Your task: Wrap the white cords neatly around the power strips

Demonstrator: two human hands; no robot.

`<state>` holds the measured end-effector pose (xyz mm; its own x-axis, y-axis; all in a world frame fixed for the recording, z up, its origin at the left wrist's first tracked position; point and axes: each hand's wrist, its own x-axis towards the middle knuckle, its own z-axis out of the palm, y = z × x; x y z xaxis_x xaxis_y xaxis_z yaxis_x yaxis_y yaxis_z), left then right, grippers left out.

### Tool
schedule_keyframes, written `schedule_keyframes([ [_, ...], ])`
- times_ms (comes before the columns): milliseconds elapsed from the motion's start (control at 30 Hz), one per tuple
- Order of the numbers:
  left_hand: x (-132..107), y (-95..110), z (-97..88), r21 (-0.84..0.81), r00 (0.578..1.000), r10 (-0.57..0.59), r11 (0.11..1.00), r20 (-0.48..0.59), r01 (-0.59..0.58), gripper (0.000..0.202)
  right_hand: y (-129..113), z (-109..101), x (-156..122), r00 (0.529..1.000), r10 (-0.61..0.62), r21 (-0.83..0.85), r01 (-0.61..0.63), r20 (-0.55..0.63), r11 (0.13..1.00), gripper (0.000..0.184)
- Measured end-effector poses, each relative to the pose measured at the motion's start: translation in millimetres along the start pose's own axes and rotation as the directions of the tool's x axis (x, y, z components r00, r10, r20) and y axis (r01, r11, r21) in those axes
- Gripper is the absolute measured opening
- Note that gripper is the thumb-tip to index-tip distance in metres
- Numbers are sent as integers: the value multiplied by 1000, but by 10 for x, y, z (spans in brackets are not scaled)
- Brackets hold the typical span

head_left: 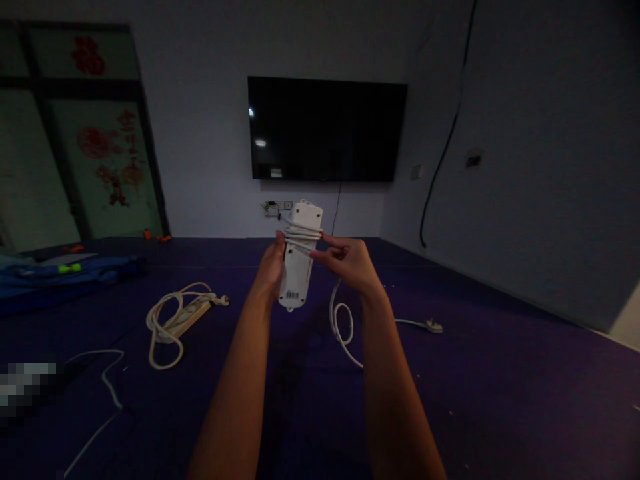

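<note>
A white power strip [299, 275] is held up in front of me, its back with screws and a barcode label facing me. Several turns of its white cord [303, 235] wrap around its upper half. My left hand [273, 268] grips the strip along its left side, thumb at the edge by the cord turns. At the right edge my right hand [349, 260] has its fingers closed on the cord, close to the turns. Below that hand the loose cord loops down to the purple floor, ending in a plug [433, 326] at the right.
A second power strip [187, 321] with its looped cord lies on the floor [310, 400] to the left. A thin white cable [107, 377] and blue cloth [75, 273] are farther left. A television [327, 130] hangs on the wall; a black cable [443, 157] dangles at right.
</note>
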<state>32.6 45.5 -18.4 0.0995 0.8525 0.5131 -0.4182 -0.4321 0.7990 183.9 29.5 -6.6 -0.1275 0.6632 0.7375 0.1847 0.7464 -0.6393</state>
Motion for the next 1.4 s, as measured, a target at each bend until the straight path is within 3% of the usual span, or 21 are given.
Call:
schedule_keyframes([
  [200, -25, 21, 36, -63, 993, -85, 994, 77, 90, 67, 72, 29, 46, 986, 39, 31, -35, -161, 999, 54],
  [400, -35, 64, 35, -110, 959, -222, 964, 178, 243, 70, 66, 22, 38, 999, -9, 26, 10, -32, 1000, 44],
  [500, -39, 72, 15, -106, 925, -305, 936, 225, 335, 70, 60, 16, 31, 999, -38, 10, 38, -24, 999, 40],
  [600, -43, 69, 4, -87, 922, -324, 933, 211, 348, 66, 65, 9, 26, 996, -77, 0, 77, -35, 997, 37],
  [867, -14, -13, 42, -87, 955, -241, 962, 174, 258, 65, 61, 21, 21, 989, -100, -20, 98, -112, 995, 39],
  [1067, 36, -112, 68, 29, 1000, -24, 999, 11, 24, 58, 43, 34, 30, 972, -172, -71, 162, -162, 984, 40],
  [1267, 34, -71, 133, 121, 969, 239, 965, -55, -231, 46, 21, 72, 19, 929, -251, -236, 188, -271, 953, 35],
  [1400, 36, -29, 171, 225, 941, 332, 924, -67, -310, 29, 53, 90, 29, 892, -259, -295, 152, -370, 943, 34],
])
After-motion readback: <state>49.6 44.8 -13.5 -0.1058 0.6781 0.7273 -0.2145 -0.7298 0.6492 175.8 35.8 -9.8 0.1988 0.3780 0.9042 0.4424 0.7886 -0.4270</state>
